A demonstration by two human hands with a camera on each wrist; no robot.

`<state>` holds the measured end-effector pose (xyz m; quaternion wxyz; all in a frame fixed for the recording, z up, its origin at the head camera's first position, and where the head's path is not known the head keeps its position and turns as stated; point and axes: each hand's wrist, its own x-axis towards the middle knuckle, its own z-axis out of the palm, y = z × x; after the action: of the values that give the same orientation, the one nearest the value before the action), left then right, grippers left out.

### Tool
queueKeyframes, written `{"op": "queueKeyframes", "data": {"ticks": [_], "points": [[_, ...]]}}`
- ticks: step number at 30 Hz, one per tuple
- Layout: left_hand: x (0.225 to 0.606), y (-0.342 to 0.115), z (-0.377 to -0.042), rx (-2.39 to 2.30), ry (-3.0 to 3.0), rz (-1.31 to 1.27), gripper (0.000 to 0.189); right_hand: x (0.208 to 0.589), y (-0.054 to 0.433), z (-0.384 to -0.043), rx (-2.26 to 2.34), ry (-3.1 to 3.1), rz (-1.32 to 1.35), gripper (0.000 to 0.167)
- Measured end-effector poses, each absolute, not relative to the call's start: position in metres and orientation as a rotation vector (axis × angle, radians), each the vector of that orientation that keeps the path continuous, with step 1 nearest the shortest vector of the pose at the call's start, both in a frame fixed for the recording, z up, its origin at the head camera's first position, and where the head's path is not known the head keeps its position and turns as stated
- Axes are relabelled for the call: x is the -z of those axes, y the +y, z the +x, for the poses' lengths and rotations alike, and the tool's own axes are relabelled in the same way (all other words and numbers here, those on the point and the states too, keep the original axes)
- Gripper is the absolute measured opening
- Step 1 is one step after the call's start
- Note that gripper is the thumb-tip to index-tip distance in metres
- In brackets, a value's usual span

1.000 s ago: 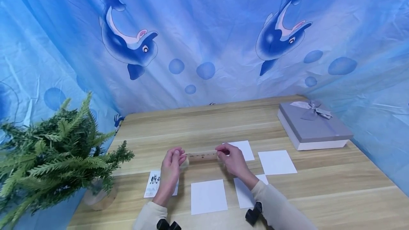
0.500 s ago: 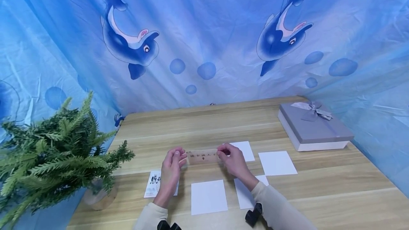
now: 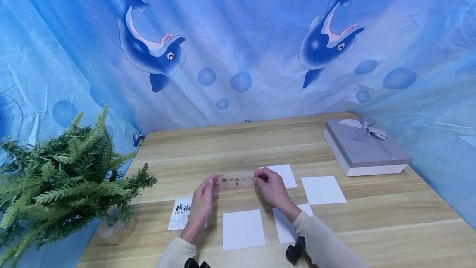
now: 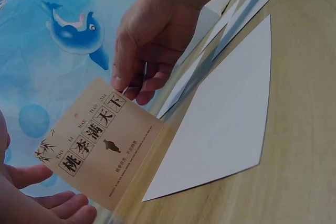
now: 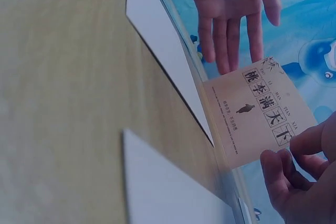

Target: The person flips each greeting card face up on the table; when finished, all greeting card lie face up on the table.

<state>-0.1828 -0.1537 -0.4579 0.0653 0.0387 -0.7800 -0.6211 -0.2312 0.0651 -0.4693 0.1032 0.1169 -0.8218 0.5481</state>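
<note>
A tan card (image 3: 236, 182) printed with black Chinese characters is held up over the middle of the table, its printed side towards me. My right hand (image 3: 273, 186) pinches its right edge between thumb and fingers, seen closely in the right wrist view (image 5: 310, 169). At the card's left end is my left hand (image 3: 202, 199). Its fingers are straight in the right wrist view, with the fingertips at the card's edge; whether they touch it I cannot tell. Beneath my left forearm lies a white card with black brush lettering (image 3: 179, 214), partly covered.
Several blank white cards lie on the table (image 3: 223, 148), one in front (image 3: 243, 230) and one partly under my right forearm (image 3: 284, 228). A grey lidded box with a ribbon bow (image 3: 372, 148) stands at the back right. A potted green plant (image 3: 74, 181) stands at the left.
The card has tilted up, so its printed face now shows fully. My left hand has loosened from the card's left end and its fingers have straightened. The right hand has barely moved.
</note>
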Motion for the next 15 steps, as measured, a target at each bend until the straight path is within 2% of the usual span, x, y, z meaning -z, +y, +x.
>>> {"op": "queueKeyframes", "data": {"ticks": [15], "points": [[0.4584, -0.1535, -0.1826, 1.905, -2.361, 0.063, 0.052, 0.4701, 0.0653, -0.23, -1.655, -2.427, 0.353, 0.012]]}}
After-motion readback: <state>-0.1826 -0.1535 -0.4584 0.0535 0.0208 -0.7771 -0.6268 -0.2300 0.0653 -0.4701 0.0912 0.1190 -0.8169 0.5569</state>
